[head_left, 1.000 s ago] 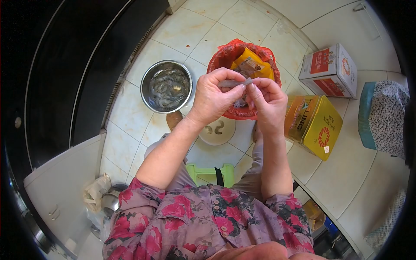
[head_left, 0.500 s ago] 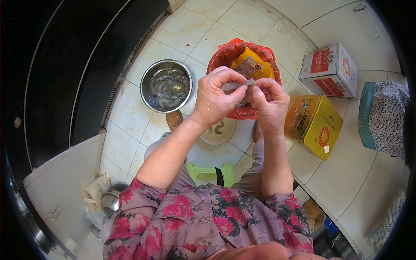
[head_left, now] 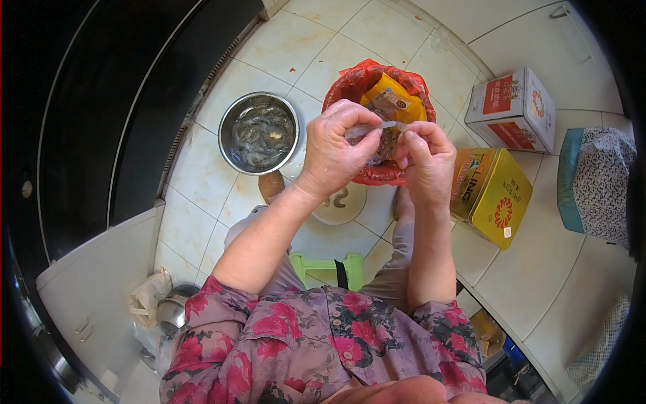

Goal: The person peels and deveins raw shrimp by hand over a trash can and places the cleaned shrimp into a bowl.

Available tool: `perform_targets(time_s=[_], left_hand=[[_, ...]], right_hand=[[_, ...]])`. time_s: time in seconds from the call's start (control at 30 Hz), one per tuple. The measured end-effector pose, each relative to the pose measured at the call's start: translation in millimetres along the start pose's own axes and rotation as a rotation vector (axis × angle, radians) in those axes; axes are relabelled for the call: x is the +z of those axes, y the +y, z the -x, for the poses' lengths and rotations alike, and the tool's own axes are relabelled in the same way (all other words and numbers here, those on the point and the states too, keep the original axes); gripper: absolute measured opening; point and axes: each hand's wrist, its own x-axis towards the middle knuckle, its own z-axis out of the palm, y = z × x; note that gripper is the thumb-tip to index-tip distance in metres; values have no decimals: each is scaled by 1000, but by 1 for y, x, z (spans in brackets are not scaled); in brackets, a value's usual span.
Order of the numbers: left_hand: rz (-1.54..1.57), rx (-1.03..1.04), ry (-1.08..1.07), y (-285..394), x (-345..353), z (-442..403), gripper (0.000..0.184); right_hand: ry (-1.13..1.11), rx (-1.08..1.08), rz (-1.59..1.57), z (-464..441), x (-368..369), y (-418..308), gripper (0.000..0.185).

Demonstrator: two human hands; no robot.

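My left hand (head_left: pixel 341 143) is closed in a pinch around a greyish, translucent shrimp (head_left: pixel 386 125), whose end sticks out past the fingertips. Close beside it, my right hand (head_left: pixel 429 158) pinches a small brownish bit of shrimp shell (head_left: pixel 402 126) at that end; whether it is still joined to the shrimp I cannot tell. Both hands are above a bin (head_left: pixel 377 176) lined with a red bag, which holds a yellow packet (head_left: pixel 397 94). Left of the hands, a steel bowl (head_left: pixel 224 149) contains several grey shrimp (head_left: pixel 259 138). A pale dish (head_left: pixel 353 214) with some greyish pieces sits below my wrists, partly hidden.
A yellow tin (head_left: pixel 494 198) and a white-and-red box (head_left: pixel 508 111) stand to the right. A patterned cloth cover (head_left: pixel 599 182) lies farther right. Between my legs is a green stool (head_left: pixel 326 264). Dark cabinet fronts (head_left: pixel 134 101) line the left, with a plastic bag (head_left: pixel 149 296) lower down.
My right hand has shifted slightly right, away from the left hand, drawing its fingertips off the shrimp's end. My left hand has barely moved.
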Motion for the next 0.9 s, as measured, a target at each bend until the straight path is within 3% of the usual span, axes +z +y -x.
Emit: perform_targets(time_s=[0.33,0.4,0.6,0.67,0.8,0.9], left_hand=[[-18,-5,11,-1,-1,-1,13],[40,-109,-8,0,-1,0,13],[59,-138,-21,-1,1,0,14],[54,-116,-17,1,2,0,12],[-78,10,-58,-1,2,0,15],[25,-68,-92,3,3,1,13]], right_hand=[[112,-18,161,-3,-11,-3,3],[125,-10,247,-4,-12,-1,4],[137,-169,371,-2,-9,-1,11],[78,-453,478,-1,6,-5,17],[-63,-539,757,-1,7,-7,20],[-97,-714,922,-4,2,-3,17]])
